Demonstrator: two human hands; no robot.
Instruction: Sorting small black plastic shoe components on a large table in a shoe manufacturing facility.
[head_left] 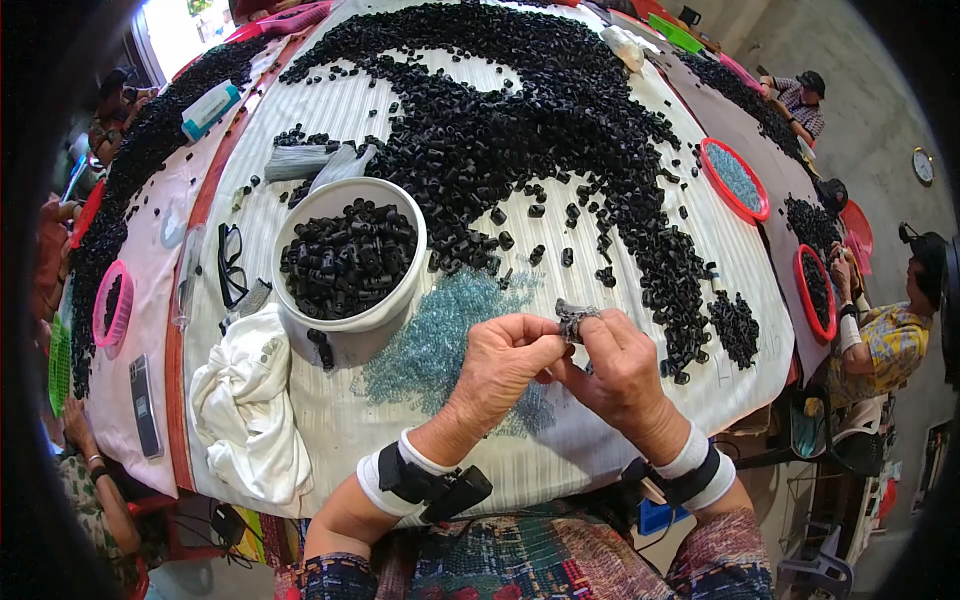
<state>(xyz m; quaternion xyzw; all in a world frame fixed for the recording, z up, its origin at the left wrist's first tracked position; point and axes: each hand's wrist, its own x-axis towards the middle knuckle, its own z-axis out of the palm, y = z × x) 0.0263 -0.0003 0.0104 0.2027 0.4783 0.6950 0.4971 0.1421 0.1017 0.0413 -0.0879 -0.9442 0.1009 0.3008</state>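
Observation:
My left hand (500, 365) and my right hand (618, 368) meet above the near middle of the table, both with fingers closed in a pinch. Between their fingertips is a small dark grey part (574, 316), largely covered by the fingers; its exact kind cannot be made out. Beneath and left of my left hand spreads a pile of tiny pale-blue, see-through pieces (430, 335). A white bowl (400, 305) full of small black plastic parts (348, 255) stands left of that pile. A much larger heap of black parts (510, 125) covers the far side of the table.
A knotted white cloth (245, 410), black-framed glasses (231, 265) and bundles of thin grey strips (298, 162) lie at the left. A small separate pile of black parts (735, 330) sits at the right. People work at side tables with red baskets (735, 180) and a phone (145, 408).

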